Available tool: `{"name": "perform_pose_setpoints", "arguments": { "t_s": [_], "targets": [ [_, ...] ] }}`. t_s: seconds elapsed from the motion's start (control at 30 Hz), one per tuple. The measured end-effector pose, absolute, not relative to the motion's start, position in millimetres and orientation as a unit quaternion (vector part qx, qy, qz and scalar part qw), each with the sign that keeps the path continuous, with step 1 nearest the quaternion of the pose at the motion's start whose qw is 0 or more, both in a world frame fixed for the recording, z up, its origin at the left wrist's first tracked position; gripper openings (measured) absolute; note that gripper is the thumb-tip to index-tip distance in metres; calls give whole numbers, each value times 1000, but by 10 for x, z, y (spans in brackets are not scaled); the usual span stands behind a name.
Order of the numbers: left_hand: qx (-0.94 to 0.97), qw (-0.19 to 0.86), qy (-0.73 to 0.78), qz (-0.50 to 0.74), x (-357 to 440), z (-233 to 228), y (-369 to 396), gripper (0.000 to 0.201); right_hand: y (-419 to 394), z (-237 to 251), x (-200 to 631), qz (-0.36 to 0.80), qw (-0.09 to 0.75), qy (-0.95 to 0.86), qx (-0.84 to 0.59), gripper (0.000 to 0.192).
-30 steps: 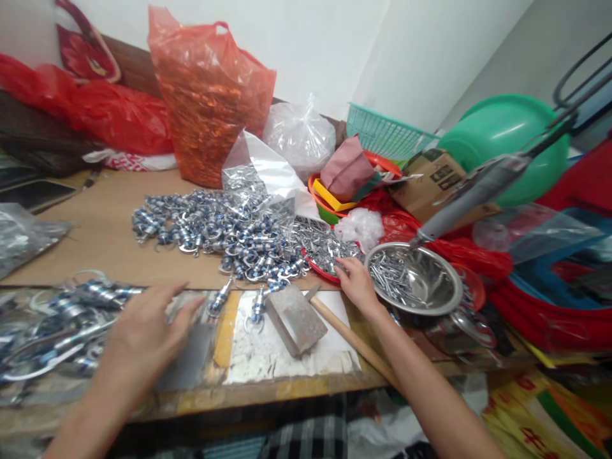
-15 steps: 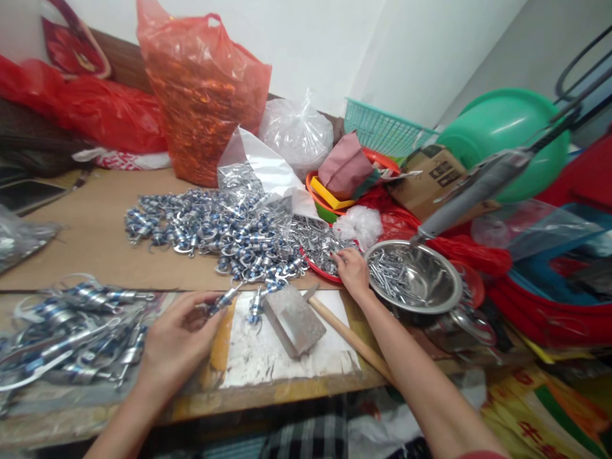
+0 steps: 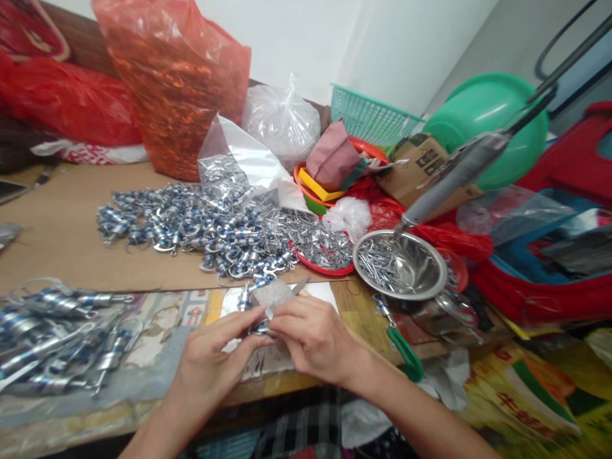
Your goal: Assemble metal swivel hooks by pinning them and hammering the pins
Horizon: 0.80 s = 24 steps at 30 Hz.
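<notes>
At the far left edge of the frame a heap of long silver-and-blue metal pieces (image 3: pixel 52 338) lies on the worn table top (image 3: pixel 153 331), and above it a sheet of brown cardboard (image 3: pixel 57 236) covers the back of the table. In the upper left stand red plastic bags (image 3: pixel 57 102) and a tall orange bag (image 3: pixel 176 83) against the wall. On the cardboard, left of centre, spreads a broad pile of small silver-and-blue swivel clips (image 3: pixel 191 223), with a clear plastic bag (image 3: pixel 243 166) lying open over its right end. Low in the centre the two hands meet over a white sheet on the table's front edge. The left hand (image 3: pixel 213 366) pinches one small swivel clip (image 3: pixel 261 329) between thumb and forefinger, and the right hand (image 3: pixel 313 338), just beside it and touching it at the fingertips, is curled with its fingers closed on the same piece; how much of the piece each hand grips is hidden by the fingers. Just behind the fingertips a grey metal block (image 3: pixel 272 294) lies on the sheet. Right of centre a red plate (image 3: pixel 325 245) holds small silver parts, and next to it a steel bowl (image 3: pixel 401 264) holds thin metal pins. A green-handled tool (image 3: pixel 404 350) lies near the table edge below the bowl. In the upper right stand a teal basket (image 3: pixel 370 118) and a large green basin (image 3: pixel 488 127).
</notes>
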State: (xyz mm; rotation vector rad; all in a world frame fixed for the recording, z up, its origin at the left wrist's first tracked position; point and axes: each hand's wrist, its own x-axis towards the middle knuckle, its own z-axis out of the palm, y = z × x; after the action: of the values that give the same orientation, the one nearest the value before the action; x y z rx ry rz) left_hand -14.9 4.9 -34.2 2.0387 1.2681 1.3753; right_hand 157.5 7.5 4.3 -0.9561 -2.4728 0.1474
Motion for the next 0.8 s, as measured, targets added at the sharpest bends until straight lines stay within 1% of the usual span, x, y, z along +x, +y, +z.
{"name": "perform_pose_setpoints", "arguments": {
  "t_s": [0.13, 0.2, 0.4, 0.5, 0.57, 0.73, 0.8],
  "targets": [
    [711, 222, 459, 485, -150, -278, 18, 12, 96, 24, 1593, 58, 251, -908, -332, 23],
    [699, 248, 465, 483, -146, -257, 4, 7, 82, -1, 1587, 74, 270, -901, -331, 24],
    [620, 366, 526, 453, -108, -255, -25, 7, -1, -84, 1536, 151, 363, -847, -357, 22],
    [601, 384, 535, 452, -94, -271, -37, 9, -26, -103, 1536, 170, 379, -833, -366, 21],
    [611, 379, 525, 455, -91, -276, -43, 10, -40, -100, 1551, 145, 365, -846, -361, 21],
    [638, 353, 503, 463, -102, -259, -62, 11, -93, -31, 1572, 28, 293, -892, -342, 25],
    [646, 336, 499, 470, -105, -258, -73, 10, -112, -8, 1567, 8, 271, -898, -347, 26]
  ]
}}
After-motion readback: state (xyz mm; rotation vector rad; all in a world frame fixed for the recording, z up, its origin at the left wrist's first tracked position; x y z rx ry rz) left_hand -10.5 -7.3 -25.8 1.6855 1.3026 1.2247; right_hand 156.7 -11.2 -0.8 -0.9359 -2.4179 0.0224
